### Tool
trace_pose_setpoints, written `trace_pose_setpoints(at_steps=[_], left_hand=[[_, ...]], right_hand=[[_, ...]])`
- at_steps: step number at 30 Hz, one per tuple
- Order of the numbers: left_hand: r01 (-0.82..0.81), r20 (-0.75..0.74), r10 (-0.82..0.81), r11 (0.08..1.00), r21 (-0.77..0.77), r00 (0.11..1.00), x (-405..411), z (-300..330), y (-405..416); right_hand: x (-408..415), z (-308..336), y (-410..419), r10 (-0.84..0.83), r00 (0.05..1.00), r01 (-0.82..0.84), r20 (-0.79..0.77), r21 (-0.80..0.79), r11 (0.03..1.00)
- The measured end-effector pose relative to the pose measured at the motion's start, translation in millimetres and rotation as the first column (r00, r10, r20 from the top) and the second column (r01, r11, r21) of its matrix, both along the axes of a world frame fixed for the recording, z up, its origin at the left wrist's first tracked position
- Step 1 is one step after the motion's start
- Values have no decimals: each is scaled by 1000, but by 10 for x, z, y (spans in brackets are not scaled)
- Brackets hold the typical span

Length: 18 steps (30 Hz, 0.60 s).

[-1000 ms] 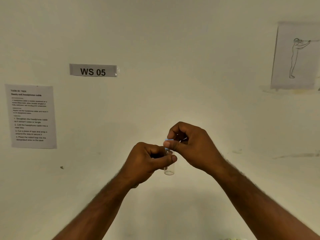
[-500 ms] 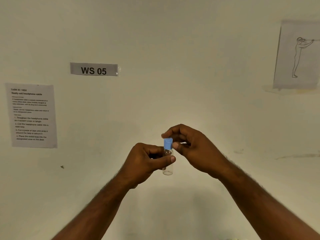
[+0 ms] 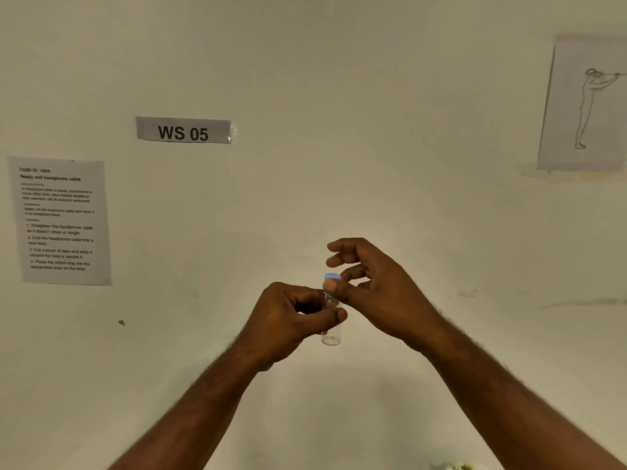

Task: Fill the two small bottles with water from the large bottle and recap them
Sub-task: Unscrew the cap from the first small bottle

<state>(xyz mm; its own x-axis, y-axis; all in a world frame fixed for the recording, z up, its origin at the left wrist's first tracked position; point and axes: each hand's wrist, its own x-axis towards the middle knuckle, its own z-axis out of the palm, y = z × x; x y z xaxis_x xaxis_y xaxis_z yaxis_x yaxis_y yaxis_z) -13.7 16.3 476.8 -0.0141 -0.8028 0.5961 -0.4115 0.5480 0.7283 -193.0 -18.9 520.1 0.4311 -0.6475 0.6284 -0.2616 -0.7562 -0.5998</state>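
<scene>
A small clear bottle [image 3: 330, 334] is held upright in mid-air in front of the wall. My left hand [image 3: 291, 320] grips it around the upper body, thumb across the front. Its blue cap [image 3: 330, 278] sits on the neck. My right hand [image 3: 369, 286] pinches the cap between thumb and a bent finger, while the other fingers spread above it. The inside of the bottle looks clear; I cannot tell whether water is in it. The second small bottle and the large bottle are out of view.
A pale wall fills the view, with a "WS 05" label [image 3: 183, 130], a printed instruction sheet [image 3: 61, 220] at the left and a figure drawing [image 3: 583, 103] at the upper right. A bit of something pale and green [image 3: 454, 466] peeks in at the bottom edge.
My right hand, wrapped over the cap a second ago, has loosened and re-gripped it with the thumb in front. The fingers now fan out above. The bottle and left hand stayed put.
</scene>
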Motion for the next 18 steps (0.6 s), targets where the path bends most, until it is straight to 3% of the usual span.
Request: trace_pose_setpoints(at_steps=[3, 13, 18], left_hand=[[-6, 2, 6, 1000, 3, 1000, -8, -27, -16], [-5, -75, 9, 999, 54, 997, 46, -262, 13], [4, -119, 26, 970, 244, 993, 227, -984, 223]], right_hand=[[19, -28, -10, -57, 998, 57, 6, -46, 997], [-96, -180, -10, 64, 974, -87, 217, 101, 991], [-172, -815, 111, 33, 963, -110, 267, 279, 954]])
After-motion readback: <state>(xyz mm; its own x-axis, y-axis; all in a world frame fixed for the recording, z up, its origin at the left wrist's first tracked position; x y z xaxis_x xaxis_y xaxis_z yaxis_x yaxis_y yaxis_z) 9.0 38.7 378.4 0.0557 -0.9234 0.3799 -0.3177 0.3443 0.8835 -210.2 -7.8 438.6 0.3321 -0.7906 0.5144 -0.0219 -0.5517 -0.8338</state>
